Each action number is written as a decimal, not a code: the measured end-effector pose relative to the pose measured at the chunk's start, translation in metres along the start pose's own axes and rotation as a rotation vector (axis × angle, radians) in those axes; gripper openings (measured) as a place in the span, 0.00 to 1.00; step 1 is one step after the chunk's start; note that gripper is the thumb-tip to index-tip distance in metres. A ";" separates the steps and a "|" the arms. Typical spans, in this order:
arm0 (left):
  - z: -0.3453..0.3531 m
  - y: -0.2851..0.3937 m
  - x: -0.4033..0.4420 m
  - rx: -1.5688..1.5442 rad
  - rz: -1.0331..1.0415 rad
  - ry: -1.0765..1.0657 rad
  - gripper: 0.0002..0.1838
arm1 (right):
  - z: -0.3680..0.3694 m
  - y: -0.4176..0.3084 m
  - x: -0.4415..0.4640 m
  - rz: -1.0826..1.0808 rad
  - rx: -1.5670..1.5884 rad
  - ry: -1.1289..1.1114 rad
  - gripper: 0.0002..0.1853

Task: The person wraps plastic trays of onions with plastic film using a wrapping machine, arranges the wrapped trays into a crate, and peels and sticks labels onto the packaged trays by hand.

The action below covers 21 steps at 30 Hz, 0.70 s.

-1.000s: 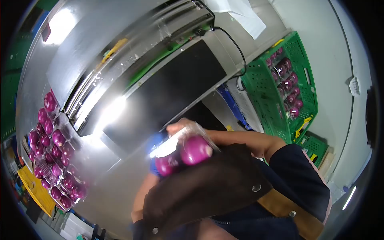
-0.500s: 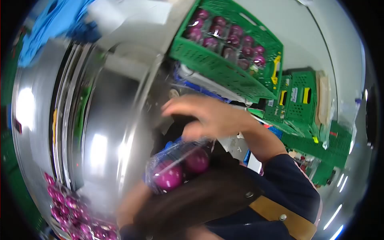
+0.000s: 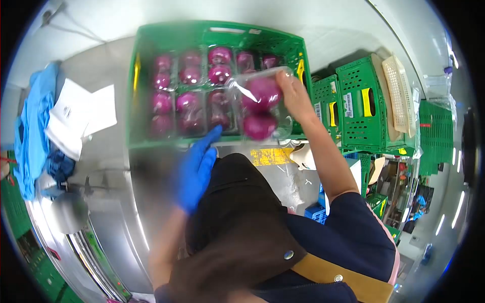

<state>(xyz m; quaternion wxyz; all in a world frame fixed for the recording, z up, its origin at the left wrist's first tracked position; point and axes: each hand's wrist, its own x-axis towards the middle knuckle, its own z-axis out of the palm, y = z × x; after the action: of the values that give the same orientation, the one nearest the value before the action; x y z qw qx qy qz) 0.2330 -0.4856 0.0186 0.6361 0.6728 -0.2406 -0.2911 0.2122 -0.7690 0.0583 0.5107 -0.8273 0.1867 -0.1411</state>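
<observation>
A clear plastic pack of red onions (image 3: pixel 260 108), two of them showing through the film, hangs over the right part of a green crate (image 3: pixel 217 31). My bare right hand (image 3: pixel 293 93) grips this pack by its upper right edge. Inside the crate stand several similar packs (image 3: pixel 189 76) in two rows; the held pack hides some of them. My left hand (image 3: pixel 198 171), in a blue glove, is at the crate's near edge with its fingers stretched out and nothing in them.
White papers (image 3: pixel 83 113) and blue cloth (image 3: pixel 40 111) lie to the left. Right of the crate stand more green crates (image 3: pixel 353 101), with a cream basket (image 3: pixel 396 96) beside them. A steel machine (image 3: pixel 108 227) is at the lower left.
My view has swung from the steel machine toward the green crate. The onion pack has gone from low by my left hand up over the crate, now in my right hand.
</observation>
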 end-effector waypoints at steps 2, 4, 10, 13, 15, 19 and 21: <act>0.011 -0.016 0.058 0.374 0.209 -0.149 0.23 | -0.034 0.046 0.023 0.234 -0.351 0.169 0.30; 0.033 -0.040 0.103 0.626 0.260 -0.356 0.26 | -0.042 0.090 0.027 0.243 -0.658 0.216 0.32; 0.094 -0.109 0.175 0.985 0.425 -0.859 0.31 | -0.034 0.164 0.013 0.483 -0.928 0.175 0.33; 0.102 -0.127 0.178 1.079 0.420 -0.942 0.33 | -0.031 0.177 0.011 0.573 -0.940 0.140 0.33; 0.099 -0.135 0.174 1.079 0.383 -0.956 0.32 | -0.030 0.191 0.010 0.617 -0.893 0.106 0.33; 0.093 -0.135 0.175 1.044 0.355 -0.930 0.31 | -0.034 0.241 0.015 0.610 -0.694 0.085 0.39; 0.094 -0.138 0.172 1.046 0.360 -0.923 0.31 | -0.037 0.279 0.012 0.631 -0.589 0.037 0.42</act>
<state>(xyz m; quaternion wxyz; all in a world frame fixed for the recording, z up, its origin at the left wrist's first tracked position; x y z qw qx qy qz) 0.2844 -0.6620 -0.1360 0.1022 0.6477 -0.7000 -0.2830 0.1615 -0.9180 -0.1755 0.2674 -0.8374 0.4720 0.0668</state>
